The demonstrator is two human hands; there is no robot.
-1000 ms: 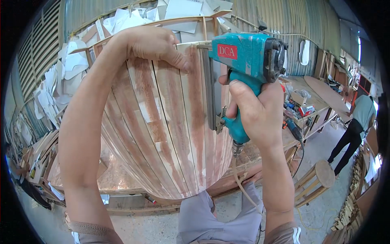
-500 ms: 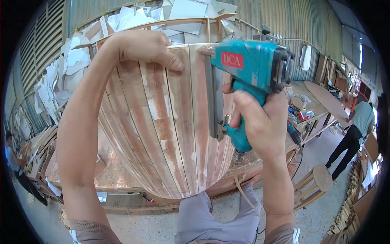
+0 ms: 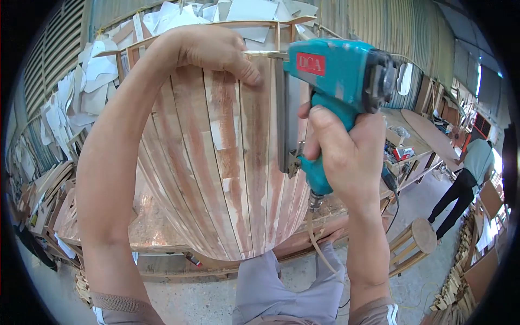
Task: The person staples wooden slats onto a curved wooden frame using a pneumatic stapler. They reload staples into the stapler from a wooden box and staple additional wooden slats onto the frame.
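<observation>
- A curved slatted wooden panel stands over the front of the workbench, its lower edge just by the person's grey trousers; reddish-brown streaks and pale patches mark the slats.
- A teal pneumatic nail gun with a red DCA label is in front of the panel's right part, nose at the upper edge; whether it touches the wood I cannot tell.
- The right hand is closed around the nail gun's handle, index finger by the trigger.
- The left hand is hooked over the panel's upper edge, thumb flat on the near face, its other fingers mostly hidden behind.
- An air hose hangs from the base of the handle.
- To the right are a round wooden stool and, farther off, a bending co-worker in dark trousers.
- White templates hang along the corrugated wall behind.
</observation>
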